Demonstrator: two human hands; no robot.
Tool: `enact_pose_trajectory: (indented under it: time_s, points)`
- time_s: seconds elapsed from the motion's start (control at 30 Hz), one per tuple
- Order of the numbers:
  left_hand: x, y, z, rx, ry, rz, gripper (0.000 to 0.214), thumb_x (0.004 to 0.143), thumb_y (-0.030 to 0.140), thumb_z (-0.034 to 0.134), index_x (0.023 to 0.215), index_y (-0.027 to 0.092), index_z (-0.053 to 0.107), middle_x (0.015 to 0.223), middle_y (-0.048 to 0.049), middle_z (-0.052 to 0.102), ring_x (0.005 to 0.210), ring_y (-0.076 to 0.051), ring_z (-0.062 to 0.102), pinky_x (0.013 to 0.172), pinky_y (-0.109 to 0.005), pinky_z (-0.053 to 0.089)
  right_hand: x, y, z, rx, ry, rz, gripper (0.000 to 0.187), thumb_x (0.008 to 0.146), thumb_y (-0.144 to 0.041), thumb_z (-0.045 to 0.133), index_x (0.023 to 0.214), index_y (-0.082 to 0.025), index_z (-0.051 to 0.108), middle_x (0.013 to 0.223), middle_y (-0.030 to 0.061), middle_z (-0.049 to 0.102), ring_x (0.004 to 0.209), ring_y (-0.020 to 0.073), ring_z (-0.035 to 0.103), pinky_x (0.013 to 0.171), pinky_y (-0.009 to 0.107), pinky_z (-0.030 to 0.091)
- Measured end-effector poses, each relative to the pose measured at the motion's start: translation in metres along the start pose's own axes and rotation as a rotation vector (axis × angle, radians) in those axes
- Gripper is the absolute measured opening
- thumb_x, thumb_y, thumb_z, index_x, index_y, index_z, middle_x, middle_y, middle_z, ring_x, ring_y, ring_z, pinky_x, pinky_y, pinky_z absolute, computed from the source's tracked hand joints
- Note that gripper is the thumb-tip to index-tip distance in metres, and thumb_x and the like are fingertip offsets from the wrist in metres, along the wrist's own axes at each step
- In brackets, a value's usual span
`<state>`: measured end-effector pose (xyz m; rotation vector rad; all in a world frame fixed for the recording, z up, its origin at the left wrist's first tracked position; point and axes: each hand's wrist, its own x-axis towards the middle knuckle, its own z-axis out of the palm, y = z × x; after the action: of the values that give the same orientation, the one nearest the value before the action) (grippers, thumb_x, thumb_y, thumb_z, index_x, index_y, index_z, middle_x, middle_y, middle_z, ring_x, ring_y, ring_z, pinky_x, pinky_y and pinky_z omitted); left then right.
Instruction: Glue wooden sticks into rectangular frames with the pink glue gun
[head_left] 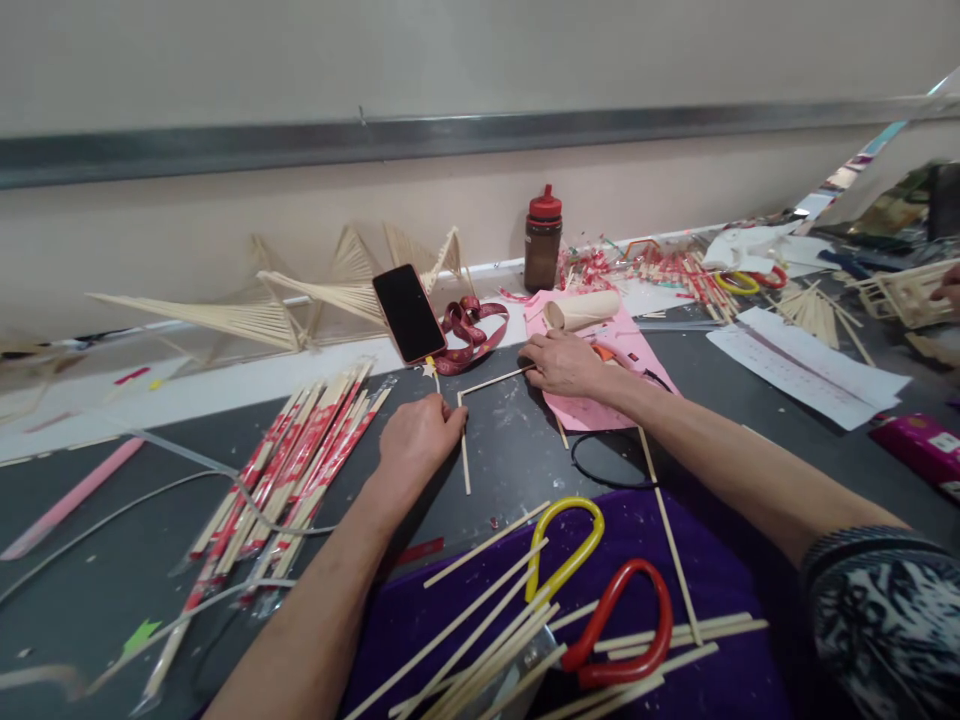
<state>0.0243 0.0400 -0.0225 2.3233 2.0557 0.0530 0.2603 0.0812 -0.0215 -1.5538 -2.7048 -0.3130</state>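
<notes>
Wooden sticks (495, 381) meet at our curled left hand (415, 440), our right hand (562, 362) covers one end; either hand's hold, we can't tell!

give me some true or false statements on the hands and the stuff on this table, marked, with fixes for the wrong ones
1. The bottle stands upright and has a red lid. True.
2. The phone shows a brightly lit screen. False: its screen is dark.
3. The nearest scissors have one yellow and one red handle loop. True.
4. The left hand grips those scissors. False: it is by the corner where two thin wooden sticks meet.
5. The right hand is closer to the beige tube than the left hand is. True.
6. The red-labelled stick packets lie to the right of both hands. False: they lie to the left of both.
</notes>
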Motion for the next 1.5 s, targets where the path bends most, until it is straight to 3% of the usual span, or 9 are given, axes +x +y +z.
enact_pose_trajectory:
  time_s: [0.3, 0.43, 0.67, 1.13, 1.33, 1.5]
  points:
    - [0.000, -0.001, -0.001, -0.024, -0.003, -0.002, 0.048, 0.084, 0.054, 0.035, 0.080, 0.019, 0.066, 0.080, -0.0127, 0.070, 0.079, -0.027, 0.065, 0.067, -0.032, 0.045, -0.012, 0.012, 0.002, -0.123, 0.027, -0.037, 0.031, 0.087, -0.024, 0.039, 0.107, -0.020, 0.062, 0.092, 0.0066, 0.066, 0.082, 0.0229, 0.054, 0.077, 0.038, 0.028]
    - [-0.001, -0.001, -0.001, -0.022, 0.003, 0.003, 0.047, 0.084, 0.053, 0.035, 0.080, 0.019, 0.067, 0.080, -0.0124, 0.070, 0.079, -0.027, 0.065, 0.067, -0.032, 0.044, -0.018, 0.013, 0.003, -0.113, 0.033, 0.015, 0.033, 0.088, -0.022, 0.039, 0.113, -0.020, 0.060, 0.096, 0.0081, 0.066, 0.086, 0.0243, 0.054, 0.075, 0.038, 0.028]
    - [0.000, -0.003, 0.001, -0.030, 0.025, 0.011, 0.044, 0.082, 0.054, 0.038, 0.077, 0.020, 0.066, 0.077, -0.0102, 0.070, 0.077, -0.026, 0.065, 0.064, -0.031, 0.043, -0.015, 0.008, 0.008, -0.052, -0.011, 0.096, 0.027, 0.090, -0.021, 0.040, 0.106, -0.018, 0.061, 0.104, 0.0097, 0.063, 0.092, 0.0231, 0.054, 0.075, 0.035, 0.030]
    - [0.000, 0.001, -0.004, -0.027, -0.019, -0.019, 0.034, 0.080, 0.048, 0.046, 0.078, 0.021, 0.066, 0.079, -0.0074, 0.070, 0.078, -0.023, 0.064, 0.065, -0.030, 0.043, -0.027, 0.002, 0.019, 0.011, 0.122, 0.073, 0.026, 0.089, -0.025, 0.041, 0.096, -0.022, 0.066, 0.099, 0.0084, 0.063, 0.092, 0.0240, 0.047, 0.077, 0.038, 0.024]
    - [0.005, -0.008, -0.011, -0.103, 0.136, 0.029, 0.031, 0.085, 0.036, 0.043, 0.098, 0.023, 0.068, 0.092, -0.0033, 0.072, 0.085, -0.020, 0.064, 0.075, -0.028, 0.044, -0.028, 0.005, 0.024, 0.059, 0.177, 0.048, 0.030, 0.090, -0.023, 0.039, 0.108, -0.020, 0.063, 0.099, 0.0083, 0.065, 0.090, 0.0226, 0.048, 0.081, 0.038, 0.023]
    - [0.008, -0.008, -0.011, -0.022, 0.199, 0.067, 0.033, 0.087, 0.033, 0.041, 0.103, 0.024, 0.068, 0.109, -0.0033, 0.067, 0.099, -0.020, 0.060, 0.084, -0.028, 0.042, -0.028, 0.004, 0.019, 0.093, 0.257, 0.009, 0.036, 0.094, -0.023, 0.032, 0.115, -0.022, 0.061, 0.102, 0.0073, 0.065, 0.089, 0.0214, 0.046, 0.081, 0.038, 0.024]
